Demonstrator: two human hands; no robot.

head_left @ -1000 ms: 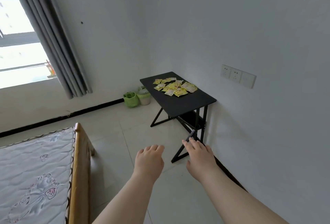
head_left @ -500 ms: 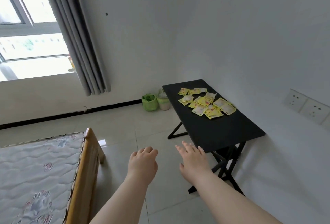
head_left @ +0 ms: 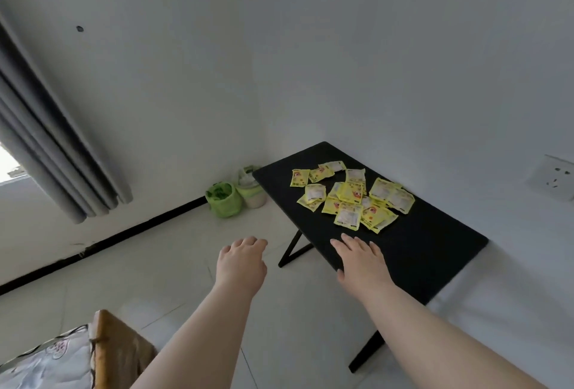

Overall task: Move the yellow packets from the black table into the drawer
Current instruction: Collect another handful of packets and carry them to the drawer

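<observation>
Several yellow packets (head_left: 349, 197) lie scattered in a loose pile on the far half of the black table (head_left: 428, 252), which stands against the right wall. My right hand (head_left: 360, 259) is stretched out over the table's near left part, fingers straight, a short way from the nearest packets and holding nothing. My left hand (head_left: 240, 261) hangs over the floor to the left of the table edge, fingers loosely bent and empty. No drawer is in view.
A green bag (head_left: 224, 199) and a pale container (head_left: 252, 191) sit on the floor in the corner behind the table. A wooden bed frame with mattress (head_left: 102, 354) is at bottom left. Grey curtains (head_left: 52, 152) hang at left. A wall socket (head_left: 556, 179) is at right.
The view has come closer to the table and turned right. Both hands have reached forward; my right hand is now over the tabletop near the packets.
</observation>
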